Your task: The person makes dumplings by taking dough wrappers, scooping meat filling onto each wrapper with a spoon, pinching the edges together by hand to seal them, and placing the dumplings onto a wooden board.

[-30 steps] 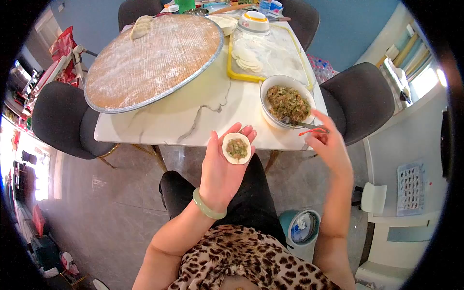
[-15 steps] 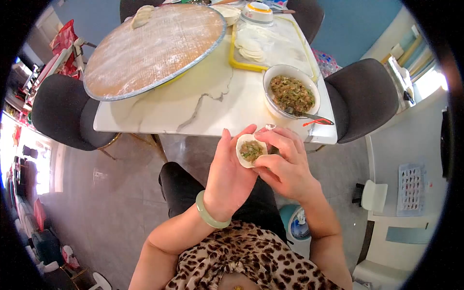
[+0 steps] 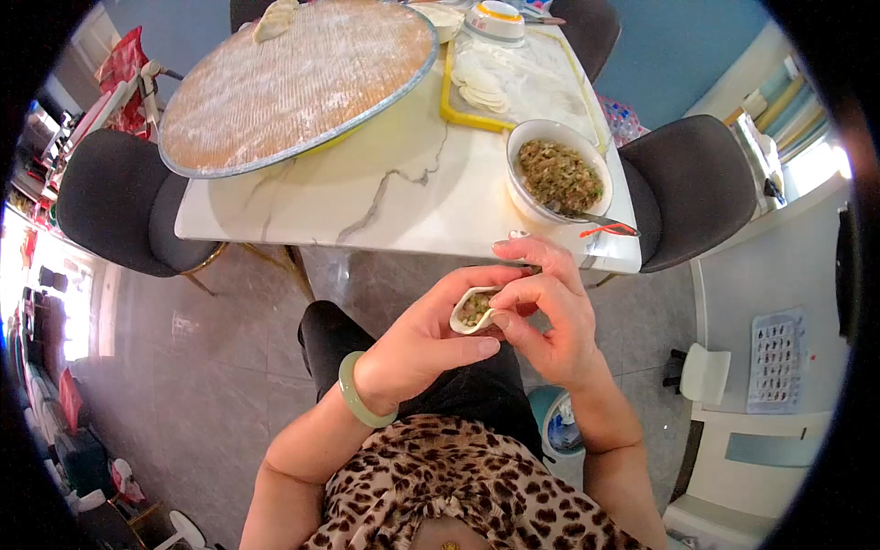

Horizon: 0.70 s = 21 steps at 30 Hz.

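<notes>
A round dumpling wrapper (image 3: 458, 320) with green-flecked minced filling (image 3: 476, 309) on it sits between my hands, over my lap. Its sides are curved up around the filling. My left hand (image 3: 431, 325) cradles it, fingers curled behind and thumb along the near side. With thumb and index finger, my right hand (image 3: 547, 316) pinches the wrapper's right edge. White flour or dough marks a right fingertip. Beyond my hands, a white bowl of filling (image 3: 559, 174) stands near the table's front right corner, a spoon handle (image 3: 605, 223) with a red tie leaning over its rim.
On the marble-patterned table (image 3: 302, 215) rests a large floured round board (image 3: 302, 82) with dumplings (image 3: 275, 20) at its far edge. Flat wrappers (image 3: 483, 92) lie on a yellow-edged board (image 3: 550, 82) beside an upturned bowl (image 3: 495, 23). Chairs (image 3: 687, 183) flank the table; a bin (image 3: 556, 426) stands below right.
The wrapper has gone from lying flat and open to folded up at its sides. My left fingers and thumb have curled in around it, and my right hand has come slightly lower.
</notes>
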Each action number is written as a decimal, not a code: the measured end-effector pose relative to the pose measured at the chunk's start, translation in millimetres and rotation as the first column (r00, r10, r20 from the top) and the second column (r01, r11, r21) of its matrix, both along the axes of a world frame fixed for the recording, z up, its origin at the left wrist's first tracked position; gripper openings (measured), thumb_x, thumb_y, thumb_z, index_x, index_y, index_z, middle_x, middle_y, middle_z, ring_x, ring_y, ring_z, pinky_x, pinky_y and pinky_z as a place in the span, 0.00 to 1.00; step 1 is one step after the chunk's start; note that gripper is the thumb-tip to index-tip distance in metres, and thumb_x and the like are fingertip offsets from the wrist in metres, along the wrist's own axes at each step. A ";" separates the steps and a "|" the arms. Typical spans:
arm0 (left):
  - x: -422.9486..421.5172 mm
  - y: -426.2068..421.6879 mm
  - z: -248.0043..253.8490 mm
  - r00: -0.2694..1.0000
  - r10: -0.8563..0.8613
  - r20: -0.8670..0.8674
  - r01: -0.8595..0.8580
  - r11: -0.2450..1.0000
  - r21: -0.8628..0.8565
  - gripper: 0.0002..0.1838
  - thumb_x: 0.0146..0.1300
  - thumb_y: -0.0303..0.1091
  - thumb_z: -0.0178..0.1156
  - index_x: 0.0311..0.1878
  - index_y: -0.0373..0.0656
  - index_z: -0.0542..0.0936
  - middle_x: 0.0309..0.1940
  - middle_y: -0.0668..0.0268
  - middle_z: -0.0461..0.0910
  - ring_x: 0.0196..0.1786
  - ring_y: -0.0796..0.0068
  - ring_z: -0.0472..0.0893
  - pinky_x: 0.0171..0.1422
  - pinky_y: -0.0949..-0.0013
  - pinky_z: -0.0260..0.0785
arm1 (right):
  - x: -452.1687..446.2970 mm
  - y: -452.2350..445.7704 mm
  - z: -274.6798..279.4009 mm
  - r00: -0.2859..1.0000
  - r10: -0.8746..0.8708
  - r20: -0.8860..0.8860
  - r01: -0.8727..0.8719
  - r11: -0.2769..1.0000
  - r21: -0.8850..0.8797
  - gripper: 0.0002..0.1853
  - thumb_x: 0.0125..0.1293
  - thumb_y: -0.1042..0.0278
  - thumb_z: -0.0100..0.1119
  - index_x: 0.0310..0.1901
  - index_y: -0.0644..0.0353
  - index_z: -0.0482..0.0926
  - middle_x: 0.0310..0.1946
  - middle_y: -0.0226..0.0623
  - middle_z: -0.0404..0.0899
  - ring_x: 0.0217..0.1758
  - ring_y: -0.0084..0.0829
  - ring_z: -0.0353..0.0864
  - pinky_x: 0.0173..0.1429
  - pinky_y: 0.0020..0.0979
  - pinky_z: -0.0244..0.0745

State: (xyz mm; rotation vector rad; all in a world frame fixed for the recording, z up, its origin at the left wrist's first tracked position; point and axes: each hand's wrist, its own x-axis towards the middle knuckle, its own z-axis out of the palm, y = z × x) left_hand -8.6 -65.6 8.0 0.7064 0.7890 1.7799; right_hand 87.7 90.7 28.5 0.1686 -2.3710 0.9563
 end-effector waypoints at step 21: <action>-6.6 0.9 -3.4 0.954 0.097 -0.283 -0.054 0.986 0.156 0.42 0.67 0.21 0.50 0.76 0.43 0.36 0.67 0.52 0.63 0.68 0.68 0.66 0.70 0.65 0.59 | -13.2 5.3 4.3 0.987 0.111 -0.114 -0.104 0.993 0.063 0.11 0.50 0.68 0.69 0.37 0.55 0.82 0.59 0.43 0.73 0.60 0.46 0.72 0.63 0.44 0.66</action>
